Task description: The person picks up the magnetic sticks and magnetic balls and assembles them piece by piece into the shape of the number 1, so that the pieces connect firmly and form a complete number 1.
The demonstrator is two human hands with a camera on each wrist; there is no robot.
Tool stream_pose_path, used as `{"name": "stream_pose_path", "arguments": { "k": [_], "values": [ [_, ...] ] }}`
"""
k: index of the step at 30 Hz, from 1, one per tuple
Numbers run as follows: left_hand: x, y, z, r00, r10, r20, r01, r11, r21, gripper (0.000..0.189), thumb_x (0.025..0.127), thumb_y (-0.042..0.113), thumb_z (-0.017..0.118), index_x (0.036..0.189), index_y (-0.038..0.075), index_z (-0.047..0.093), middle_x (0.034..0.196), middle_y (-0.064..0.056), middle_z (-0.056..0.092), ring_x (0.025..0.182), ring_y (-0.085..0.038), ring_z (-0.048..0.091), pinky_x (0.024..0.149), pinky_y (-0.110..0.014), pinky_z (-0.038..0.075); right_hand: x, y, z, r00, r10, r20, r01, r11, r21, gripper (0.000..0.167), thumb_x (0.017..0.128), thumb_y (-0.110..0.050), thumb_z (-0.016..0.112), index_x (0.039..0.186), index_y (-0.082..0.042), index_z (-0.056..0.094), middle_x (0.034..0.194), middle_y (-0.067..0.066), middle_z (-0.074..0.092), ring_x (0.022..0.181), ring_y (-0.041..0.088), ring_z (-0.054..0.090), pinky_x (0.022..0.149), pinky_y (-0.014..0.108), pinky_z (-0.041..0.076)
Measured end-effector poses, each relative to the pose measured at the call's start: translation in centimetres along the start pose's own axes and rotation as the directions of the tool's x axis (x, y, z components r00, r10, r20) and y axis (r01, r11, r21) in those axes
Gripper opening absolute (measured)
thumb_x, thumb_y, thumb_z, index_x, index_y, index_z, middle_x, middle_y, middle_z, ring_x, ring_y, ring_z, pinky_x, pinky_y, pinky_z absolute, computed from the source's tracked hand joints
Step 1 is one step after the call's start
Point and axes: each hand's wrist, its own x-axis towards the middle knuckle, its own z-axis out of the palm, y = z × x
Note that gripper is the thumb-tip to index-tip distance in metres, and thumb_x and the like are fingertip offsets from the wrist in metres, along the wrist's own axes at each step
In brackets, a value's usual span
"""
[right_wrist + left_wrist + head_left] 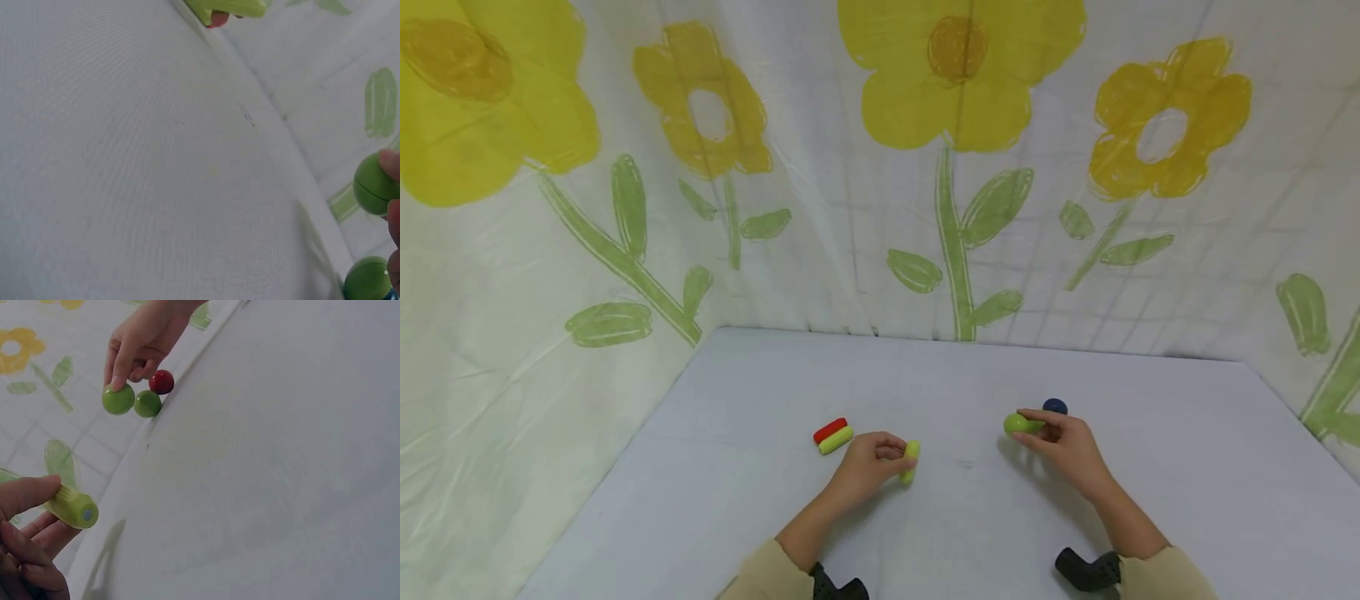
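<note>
White tabletop point(958, 533), left hand point(871, 463) pinching lime cylinder point(912, 451), right hand point(1069, 450) pinching glossy green ball point(372, 185)

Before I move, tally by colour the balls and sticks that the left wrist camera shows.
Green balls, one held by the right hand: 2
Red ball: 1
Yellow-green stick, held by the left hand: 1
Total: 4
</note>
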Motion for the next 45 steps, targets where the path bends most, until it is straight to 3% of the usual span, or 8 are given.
{"name": "stream_pose_path", "arguments": {
  "k": [9, 15, 24, 34, 45],
  "values": [
    [1.0, 0.9, 1.7, 0.997, -0.071, 0.031, 0.072, 0.997, -0.024, 0.028, 0.081, 0.023, 0.072, 0.097, 0.001, 0.066, 0.087, -0.008, 0.072, 0.079, -0.009, 0.061, 0.069, -0.024, 0.047, 0.8, 0.1, 0.9, 1.000, -0.006, 0.005, 0.005, 0.999, 0.045, 0.043, 0.078, -0.024, 0.075, 0.114, -0.003, 0.065, 0.065, 0.000, 0.051, 0.056, 0.003, 0.040, 0.048, 0.021, 0.035],
    [1.7, 1.2, 2.7, 0.993, -0.119, 0.028, 0.120, 0.992, -0.049, 0.028, 0.079, 0.022, 0.074, 0.096, 0.000, 0.068, 0.087, -0.009, 0.072, 0.080, -0.011, 0.063, 0.068, -0.025, 0.046, 1.5, 0.1, 1.5, 0.999, 0.021, 0.032, -0.023, 0.998, 0.066, 0.045, 0.078, -0.027, 0.075, 0.115, -0.003, 0.065, 0.066, 0.001, 0.056, 0.057, 0.003, 0.043, 0.049, 0.021, 0.035],
    [2.4, 1.7, 4.2, 0.991, -0.128, 0.024, 0.130, 0.988, -0.085, 0.027, 0.078, 0.020, 0.074, 0.094, -0.002, 0.069, 0.087, -0.012, 0.073, 0.080, -0.011, 0.065, 0.069, -0.025, 0.048, 2.5, -0.2, 2.7, 0.997, 0.040, 0.066, -0.046, 0.995, 0.086, 0.045, 0.078, -0.030, 0.074, 0.116, -0.007, 0.065, 0.069, 0.000, 0.058, 0.059, 0.004, 0.045, 0.052, 0.020, 0.036],
    [3.2, 1.8, 5.2, 0.988, -0.153, -0.002, 0.151, 0.975, -0.161, 0.027, 0.078, 0.020, 0.074, 0.093, -0.002, 0.068, 0.087, -0.011, 0.072, 0.075, -0.008, 0.059, 0.062, -0.022, 0.043, 3.7, -1.0, 4.0, 0.994, 0.044, 0.101, -0.060, 0.985, 0.163, 0.046, 0.079, -0.029, 0.074, 0.118, -0.006, 0.063, 0.070, 0.001, 0.057, 0.060, 0.006, 0.043, 0.052, 0.021, 0.035],
    [4.4, 2.1, 5.6, 0.987, -0.158, -0.025, 0.151, 0.971, -0.187, 0.028, 0.079, 0.019, 0.074, 0.094, -0.003, 0.068, 0.089, -0.010, 0.071, 0.077, -0.009, 0.059, 0.065, -0.023, 0.046, 4.4, -2.1, 5.2, 0.994, 0.038, 0.101, -0.063, 0.965, 0.255, 0.045, 0.081, -0.026, 0.073, 0.120, -0.007, 0.063, 0.101, 0.016, 0.067, 0.063, 0.006, 0.049, 0.054, 0.021, 0.034]
  ]
}}
